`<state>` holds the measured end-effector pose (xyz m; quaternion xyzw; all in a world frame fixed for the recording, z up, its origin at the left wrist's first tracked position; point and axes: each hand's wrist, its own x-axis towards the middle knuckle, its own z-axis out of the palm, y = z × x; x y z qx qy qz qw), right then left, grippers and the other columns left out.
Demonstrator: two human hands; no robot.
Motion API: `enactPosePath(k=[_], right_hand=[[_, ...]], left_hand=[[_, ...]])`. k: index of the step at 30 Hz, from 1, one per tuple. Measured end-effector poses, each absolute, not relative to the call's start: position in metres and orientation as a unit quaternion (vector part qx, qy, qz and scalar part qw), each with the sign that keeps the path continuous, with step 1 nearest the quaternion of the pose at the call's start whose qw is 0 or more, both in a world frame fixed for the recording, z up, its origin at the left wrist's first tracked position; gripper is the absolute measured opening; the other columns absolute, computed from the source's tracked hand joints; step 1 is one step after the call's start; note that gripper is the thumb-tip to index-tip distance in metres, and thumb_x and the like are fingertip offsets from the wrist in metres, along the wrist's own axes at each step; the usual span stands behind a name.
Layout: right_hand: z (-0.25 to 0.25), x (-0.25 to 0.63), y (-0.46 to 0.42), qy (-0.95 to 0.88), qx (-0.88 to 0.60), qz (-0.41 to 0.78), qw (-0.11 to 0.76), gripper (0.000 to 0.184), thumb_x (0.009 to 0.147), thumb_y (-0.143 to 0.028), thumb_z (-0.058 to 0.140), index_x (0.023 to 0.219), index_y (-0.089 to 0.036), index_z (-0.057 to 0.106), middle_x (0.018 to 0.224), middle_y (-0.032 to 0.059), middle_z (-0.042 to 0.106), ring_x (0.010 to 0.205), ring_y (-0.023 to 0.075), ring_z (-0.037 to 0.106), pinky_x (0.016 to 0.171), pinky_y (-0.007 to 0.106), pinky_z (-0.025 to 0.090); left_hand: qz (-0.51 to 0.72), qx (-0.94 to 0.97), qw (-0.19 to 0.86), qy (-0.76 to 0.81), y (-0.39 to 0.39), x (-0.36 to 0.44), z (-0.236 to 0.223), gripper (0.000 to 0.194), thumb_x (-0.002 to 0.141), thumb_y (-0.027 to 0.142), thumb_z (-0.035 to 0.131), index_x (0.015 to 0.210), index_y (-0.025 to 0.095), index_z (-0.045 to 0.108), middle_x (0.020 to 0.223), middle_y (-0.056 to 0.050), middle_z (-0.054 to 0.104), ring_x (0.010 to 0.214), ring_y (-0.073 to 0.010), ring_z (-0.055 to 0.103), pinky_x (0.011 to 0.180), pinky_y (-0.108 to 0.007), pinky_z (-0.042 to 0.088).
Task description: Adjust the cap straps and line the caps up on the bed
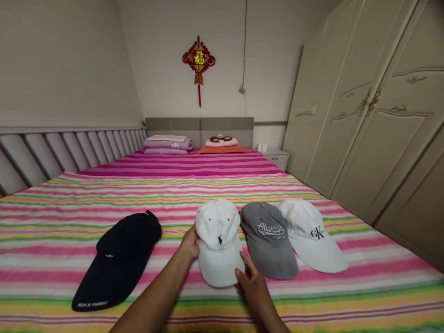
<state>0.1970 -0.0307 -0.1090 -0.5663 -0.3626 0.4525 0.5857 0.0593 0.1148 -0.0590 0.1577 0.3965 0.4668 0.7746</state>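
Note:
A white baseball cap (pixel 215 231) with a small dark embroidered emblem sits on the striped bed in front of me, its brim pointing toward me. My left hand (pixel 190 240) grips the left side of its crown, the fingertips hidden behind it. On the right edge of the brim, my right hand (pixel 250 280) pinches with thumb and fingers. Just right of it lies a grey cap (pixel 267 245) with white lettering, partly overlapping another white cap (pixel 305 231) marked "CK". Farther left rests a black cap (pixel 121 259), its brim angled toward the lower left.
The bed is covered by a striped sheet (pixel 166 286). Folded purple bedding (pixel 168 144) and an orange and pink pile (pixel 221 144) lie by the headboard (pixel 225 127). A rail (pixel 86 148) runs along the left, a wardrobe (pixel 364 138) along the right, and a nightstand (pixel 277 158) stands beyond.

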Motion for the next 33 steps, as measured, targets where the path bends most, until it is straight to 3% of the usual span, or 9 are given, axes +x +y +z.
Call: enactPosePath(k=[9, 16, 26, 33], right_hand=[[-0.110, 0.201, 0.006, -0.289, -0.540, 0.463, 0.641, 0.072, 0.057, -0.037, 0.063, 0.120, -0.009, 0.043, 0.055, -0.0097, 0.038, 0.038, 0.0068, 0.041, 0.039, 0.022, 0.034], [-0.110, 0.200, 0.003, -0.249, -0.549, 0.480, 0.637, 0.069, 0.055, -0.037, 0.066, 0.114, -0.010, 0.046, 0.053, -0.0117, 0.032, 0.035, 0.0075, 0.044, 0.033, 0.020, 0.032], [-0.113, 0.197, -0.005, -0.249, -0.572, 0.456, 0.635, 0.067, 0.055, -0.042, 0.066, 0.112, -0.010, 0.048, 0.051, -0.0119, 0.033, 0.036, 0.0079, 0.045, 0.034, 0.020, 0.035], [-0.114, 0.197, -0.010, -0.261, -0.585, 0.446, 0.625, 0.071, 0.056, -0.046, 0.065, 0.114, -0.009, 0.046, 0.055, -0.0109, 0.033, 0.036, 0.0084, 0.045, 0.034, 0.022, 0.034]], left_hand=[[0.461, 0.174, 0.774, 0.397, 0.146, 0.074, -0.056, 0.015, 0.075, 0.027, 0.054, 0.074, 0.014, 0.061, 0.059, -0.005, 0.067, 0.056, -0.0189, 0.063, 0.070, -0.035, 0.053], [0.403, 0.182, 0.788, 0.428, 0.150, 0.079, -0.069, 0.014, 0.073, 0.022, 0.056, 0.072, 0.009, 0.062, 0.061, -0.012, 0.067, 0.059, -0.0245, 0.064, 0.065, -0.040, 0.053], [0.482, 0.143, 0.724, 0.472, 0.149, 0.082, -0.077, 0.005, 0.069, 0.016, 0.060, 0.068, 0.012, 0.057, 0.052, -0.005, 0.063, 0.048, -0.0177, 0.060, 0.061, -0.033, 0.053], [0.499, 0.141, 0.706, 0.483, 0.145, 0.084, -0.076, 0.008, 0.066, 0.017, 0.064, 0.067, 0.012, 0.058, 0.052, -0.006, 0.063, 0.049, -0.0190, 0.060, 0.059, -0.034, 0.052]])
